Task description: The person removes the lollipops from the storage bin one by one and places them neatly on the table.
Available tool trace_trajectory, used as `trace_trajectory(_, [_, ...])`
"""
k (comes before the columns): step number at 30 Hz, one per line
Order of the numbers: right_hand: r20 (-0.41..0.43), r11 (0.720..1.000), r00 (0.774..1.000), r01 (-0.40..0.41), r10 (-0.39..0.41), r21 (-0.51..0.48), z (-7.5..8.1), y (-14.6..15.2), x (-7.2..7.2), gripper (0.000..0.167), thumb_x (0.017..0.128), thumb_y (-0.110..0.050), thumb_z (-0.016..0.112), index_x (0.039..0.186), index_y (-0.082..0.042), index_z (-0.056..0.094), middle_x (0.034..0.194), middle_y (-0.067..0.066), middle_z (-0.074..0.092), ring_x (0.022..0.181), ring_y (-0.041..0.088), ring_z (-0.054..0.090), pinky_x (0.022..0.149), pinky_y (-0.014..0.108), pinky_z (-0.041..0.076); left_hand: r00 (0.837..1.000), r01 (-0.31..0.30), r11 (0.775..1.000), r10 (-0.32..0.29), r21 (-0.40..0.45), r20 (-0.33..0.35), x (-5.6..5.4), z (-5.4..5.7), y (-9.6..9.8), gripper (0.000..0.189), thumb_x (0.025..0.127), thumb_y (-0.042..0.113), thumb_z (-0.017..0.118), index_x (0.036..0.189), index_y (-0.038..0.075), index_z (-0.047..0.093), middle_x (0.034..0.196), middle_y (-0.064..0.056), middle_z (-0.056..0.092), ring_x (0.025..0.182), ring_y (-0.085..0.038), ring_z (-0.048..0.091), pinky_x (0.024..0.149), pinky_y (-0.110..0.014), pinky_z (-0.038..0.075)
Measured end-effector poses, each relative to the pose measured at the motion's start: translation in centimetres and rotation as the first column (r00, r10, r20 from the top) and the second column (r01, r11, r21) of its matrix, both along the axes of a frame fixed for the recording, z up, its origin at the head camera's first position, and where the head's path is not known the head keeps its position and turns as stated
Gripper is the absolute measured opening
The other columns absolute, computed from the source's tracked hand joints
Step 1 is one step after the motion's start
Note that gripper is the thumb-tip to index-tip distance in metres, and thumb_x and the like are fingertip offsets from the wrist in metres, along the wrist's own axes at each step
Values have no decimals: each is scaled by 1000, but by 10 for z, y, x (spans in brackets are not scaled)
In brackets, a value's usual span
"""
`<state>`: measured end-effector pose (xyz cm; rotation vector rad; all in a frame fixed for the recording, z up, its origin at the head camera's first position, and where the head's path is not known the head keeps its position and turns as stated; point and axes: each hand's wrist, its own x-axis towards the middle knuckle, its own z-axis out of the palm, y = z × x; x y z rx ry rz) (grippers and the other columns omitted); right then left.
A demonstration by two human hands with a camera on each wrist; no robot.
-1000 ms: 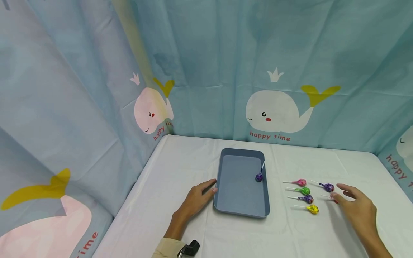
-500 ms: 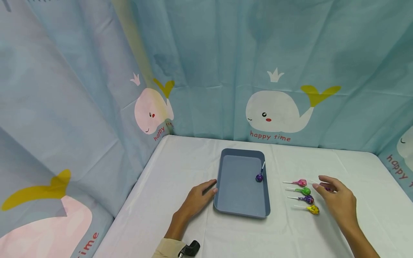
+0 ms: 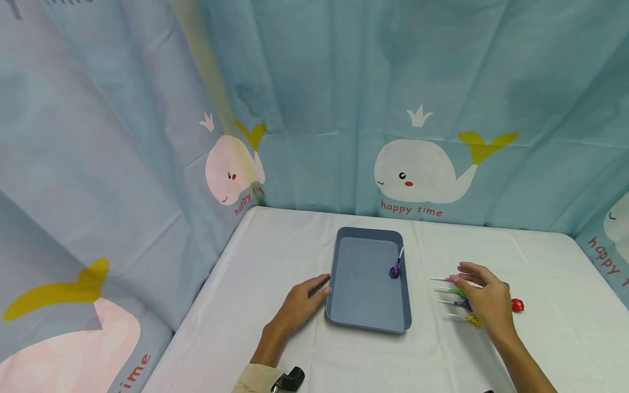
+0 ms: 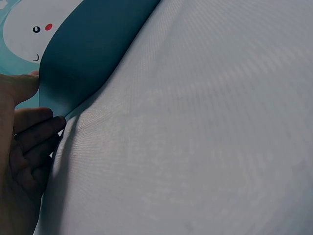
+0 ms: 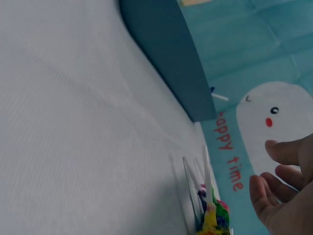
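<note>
My left hand (image 3: 301,305) rests its fingertips against the left side of a blue-grey tray (image 3: 366,300); in the left wrist view its relaxed fingers meet the tray wall (image 4: 88,49). A purple lollipop (image 3: 395,271) lies inside along the tray's right side. To the right, my right hand (image 3: 484,297) hovers over a column of lollipops, thumb by the pink lollipop (image 3: 451,278). Below that one lie a green lollipop (image 3: 456,292), a purple-wrapped lollipop (image 3: 464,304) and a yellow lollipop (image 3: 474,320), partly covered. In the right wrist view the right fingers are parted, holding nothing.
A red lollipop (image 3: 517,305) lies right of the right hand, and another dark one is mostly hidden behind that hand. White cloth (image 3: 555,344) covers the table. A blue curtain (image 3: 319,109) with printed whales hangs behind and at the left.
My right hand has moved left from the rightmost lollipops to over the column nearer the tray, uncovering the red one. The left hand, tray and lollipops stay in place.
</note>
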<state>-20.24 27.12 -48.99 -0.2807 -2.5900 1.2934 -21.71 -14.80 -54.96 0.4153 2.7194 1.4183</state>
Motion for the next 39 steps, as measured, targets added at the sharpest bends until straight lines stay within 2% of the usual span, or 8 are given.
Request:
trace_trajectory(3, [11,1000,1000,-5,5,7,-1,-6,-2,57,102,-45,72,145,-9,64,134,16,73,101,-17,51,102,38,53,1000,0,1000,0,-1,-2,0,-1,0,60,107,54,57,156,19,56,157,-6,57,149,-34,50,124,-56,39])
trace_trajectory(6, [0,999,999,-32,32,-11,-3,-12,-4,56,103,-44,71,145,-8,63,135,17,72,97,-21,52,91,11,47,1000,-2,1000,2,-6,-5,-1,-1,0,61,107,55,57,156,19,56,157,-6,57,149,-33,50,124,-55,39])
trace_trajectory(9, [-19,997,998,-62,61,-54,-4,-18,-7,56,103,-42,72,145,-6,63,135,19,71,94,-22,55,83,-3,43,1000,-4,1000,4,-9,-5,-1,-2,-1,60,107,55,57,156,20,56,157,-6,57,149,-33,50,124,-55,40])
trace_trajectory(17, [25,987,996,-79,83,-137,-7,-37,-19,58,101,-37,76,147,-5,61,137,19,70,93,-20,58,84,-2,46,1000,-7,1000,7,-3,-7,-1,-2,-1,58,107,53,58,156,20,57,157,-5,57,149,-33,50,125,-54,39])
trace_trajectory(23, [66,987,995,-68,79,-146,-8,-49,-28,63,98,-45,77,149,-12,61,139,12,70,103,-12,61,100,26,50,1000,-5,1000,5,-6,-11,0,-3,0,58,107,52,58,156,20,57,157,-5,58,149,-33,50,124,-55,40])
trace_trajectory(29, [13,977,995,-97,101,-190,-9,-58,-37,56,99,-30,79,147,-6,61,138,15,70,99,-14,60,86,1,45,1000,-1,1000,1,-1,-11,0,-3,-1,60,107,54,58,156,20,56,157,-5,57,149,-32,50,125,-55,39])
trace_trajectory(36, [21,969,992,-121,128,-216,-14,-69,-47,56,101,-28,77,149,-6,59,143,16,68,128,31,65,84,-1,42,1000,2,1000,-2,-7,2,1,-2,0,61,107,55,58,157,19,55,158,-3,56,150,-31,49,126,-54,38])
trace_trajectory(39, [13,969,992,-118,124,-216,-17,-72,-52,55,101,-26,77,148,-6,60,142,15,68,129,32,65,84,-1,42,1000,3,1000,-3,-11,-3,1,-2,0,60,107,54,57,157,20,56,158,-4,56,149,-32,49,125,-55,39])
